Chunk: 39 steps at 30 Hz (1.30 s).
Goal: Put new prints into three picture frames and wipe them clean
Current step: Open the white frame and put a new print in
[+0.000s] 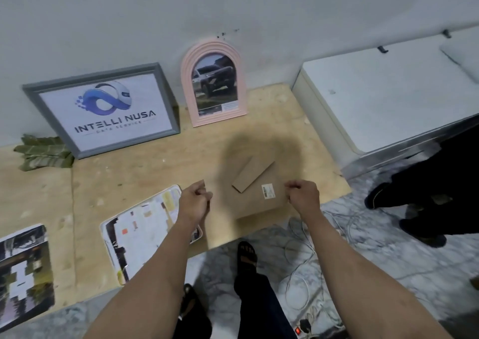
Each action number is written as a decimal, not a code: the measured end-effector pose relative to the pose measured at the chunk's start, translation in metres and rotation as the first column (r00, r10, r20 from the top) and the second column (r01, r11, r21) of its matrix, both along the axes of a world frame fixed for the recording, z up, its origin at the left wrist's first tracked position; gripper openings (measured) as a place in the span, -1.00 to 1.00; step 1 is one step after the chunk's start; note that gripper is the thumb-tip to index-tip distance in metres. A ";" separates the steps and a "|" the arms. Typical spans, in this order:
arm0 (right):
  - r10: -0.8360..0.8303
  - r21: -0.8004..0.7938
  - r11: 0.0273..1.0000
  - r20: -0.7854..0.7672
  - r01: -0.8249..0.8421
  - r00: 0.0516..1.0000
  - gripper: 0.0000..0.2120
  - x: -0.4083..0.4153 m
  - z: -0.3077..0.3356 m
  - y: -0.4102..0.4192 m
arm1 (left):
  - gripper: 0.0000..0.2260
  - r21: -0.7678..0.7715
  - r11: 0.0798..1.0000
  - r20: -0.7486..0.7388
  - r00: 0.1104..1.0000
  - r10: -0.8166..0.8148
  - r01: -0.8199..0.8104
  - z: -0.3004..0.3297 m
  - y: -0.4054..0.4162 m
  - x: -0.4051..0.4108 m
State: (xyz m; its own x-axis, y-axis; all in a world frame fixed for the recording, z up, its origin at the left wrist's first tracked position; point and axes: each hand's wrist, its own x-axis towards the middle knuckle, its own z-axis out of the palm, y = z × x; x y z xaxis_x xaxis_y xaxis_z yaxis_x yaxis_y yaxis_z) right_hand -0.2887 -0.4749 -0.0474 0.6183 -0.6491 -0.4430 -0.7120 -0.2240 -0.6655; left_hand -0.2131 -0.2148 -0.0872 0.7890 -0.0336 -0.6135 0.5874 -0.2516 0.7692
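Observation:
A third picture frame (259, 198) lies face down on the plywood board (129, 173), showing its brown backing, a fold-out stand and a small white label. My left hand (194, 201) is curled at its left edge and my right hand (303, 196) is curled at its right edge; both seem to grip the sides. A grey frame (103, 110) with a logo print and a pink arched frame (213, 85) with a car photo lean against the wall. Two loose prints (145, 230) (23, 274) lie flat on the board at the left.
A folded green cloth (44, 154) lies beside the grey frame. A white box (383, 97) stands at the right. Another person's dark legs (427, 196) are at the right edge. White cables (305, 255) and a power strip (303, 328) lie on the marble floor by my feet.

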 end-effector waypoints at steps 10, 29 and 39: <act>0.122 -0.190 0.972 -0.090 -0.137 0.988 -0.73 0.001 -0.035 -0.031 | -0.74 0.384 0.923 0.108 0.992 -0.070 0.024 -0.013 -0.058 -0.008; 0.707 -0.066 0.695 -0.114 -0.716 0.698 -0.64 0.017 -0.030 0.193 | -0.63 0.823 0.549 0.062 0.939 -0.338 0.143 0.016 0.161 -0.051; 0.729 -0.354 0.523 -0.285 -0.775 0.622 -0.88 -0.021 -0.039 0.239 | -0.32 0.830 0.460 -0.103 0.898 -0.429 0.315 -0.001 0.203 -0.057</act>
State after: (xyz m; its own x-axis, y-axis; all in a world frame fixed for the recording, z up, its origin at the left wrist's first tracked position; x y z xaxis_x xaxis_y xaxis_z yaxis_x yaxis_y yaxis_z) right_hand -0.3093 -0.2360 -0.0862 0.9362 -0.0842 -0.3413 -0.1968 -0.9300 -0.3105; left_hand -0.2699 -0.0118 -0.0884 0.8868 0.1233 -0.4455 0.2108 -0.9656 0.1525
